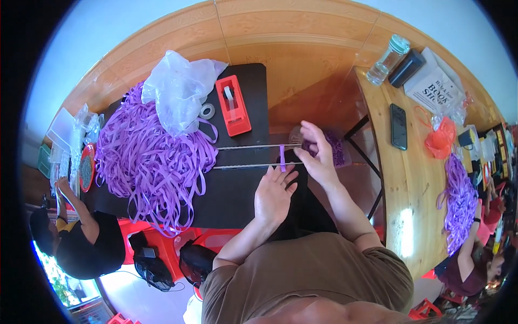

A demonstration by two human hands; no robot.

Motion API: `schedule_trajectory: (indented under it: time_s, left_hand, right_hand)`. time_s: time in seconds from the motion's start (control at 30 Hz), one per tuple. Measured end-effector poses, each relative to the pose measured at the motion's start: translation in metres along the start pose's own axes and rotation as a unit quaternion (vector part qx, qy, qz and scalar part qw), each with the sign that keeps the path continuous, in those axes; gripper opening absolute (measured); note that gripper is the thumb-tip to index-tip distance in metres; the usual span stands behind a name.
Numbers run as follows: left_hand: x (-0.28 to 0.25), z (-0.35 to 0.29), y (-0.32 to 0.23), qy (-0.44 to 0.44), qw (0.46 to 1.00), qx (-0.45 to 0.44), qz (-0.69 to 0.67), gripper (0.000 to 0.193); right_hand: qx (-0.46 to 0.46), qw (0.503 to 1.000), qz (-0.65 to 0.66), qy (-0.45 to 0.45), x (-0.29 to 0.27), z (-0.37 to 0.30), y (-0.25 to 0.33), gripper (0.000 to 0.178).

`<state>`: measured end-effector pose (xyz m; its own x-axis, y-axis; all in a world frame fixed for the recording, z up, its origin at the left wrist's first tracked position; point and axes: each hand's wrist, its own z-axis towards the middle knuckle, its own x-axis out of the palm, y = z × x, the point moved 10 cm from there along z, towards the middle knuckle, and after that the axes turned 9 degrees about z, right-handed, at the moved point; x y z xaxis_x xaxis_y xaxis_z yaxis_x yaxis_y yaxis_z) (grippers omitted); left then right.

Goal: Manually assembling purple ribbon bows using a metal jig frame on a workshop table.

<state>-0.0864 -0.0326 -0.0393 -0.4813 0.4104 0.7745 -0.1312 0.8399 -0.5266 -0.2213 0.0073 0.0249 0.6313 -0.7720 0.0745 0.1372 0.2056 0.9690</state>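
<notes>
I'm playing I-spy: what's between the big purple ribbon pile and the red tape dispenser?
In the head view, a small tape roll and part of the cloudy plastic bag lie between the ribbon pile and the dispenser.

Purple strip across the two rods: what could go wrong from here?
The strip might slip off, as it sits near the rods' right-hand ends. Loose loops in the ribbon pile could snag the rods. Ribbons hanging past the near edge of the black table may slide down.
</notes>
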Motion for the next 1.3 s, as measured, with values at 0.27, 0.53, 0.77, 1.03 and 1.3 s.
schedule_trajectory:
  time_s: [0.27, 0.53, 0.77, 1.03, 1.3]
  left_hand:
    - [0.002, 0.0, -0.001, 0.004, 1.0, 0.004, 0.006, 0.048]
    - [0.008, -0.003, -0.005, -0.004, 1.0, 0.017, 0.005, 0.046]
    - [0.002, 0.001, 0.001, -0.003, 1.0, 0.009, -0.004, 0.049]
    - [0.005, -0.001, -0.003, 0.006, 1.0, 0.012, 0.0, 0.049]
    - [0.004, -0.001, -0.001, -0.012, 1.0, 0.007, 0.009, 0.053]
  right_hand:
    - [-0.195, 0.904, -0.321, 0.207, 0.054, 0.014, 0.039, 0.012]
    - [-0.199, 0.853, -0.465, 0.125, 0.071, 0.001, 0.045, 0.026]
    - [-0.169, 0.897, -0.402, 0.071, 0.049, 0.003, 0.023, 0.009]
    - [-0.057, 0.958, -0.272, 0.066, 0.025, 0.0, -0.017, 0.005]
    - [-0.05, 0.976, -0.21, 0.037, 0.017, -0.01, -0.039, 0.009]
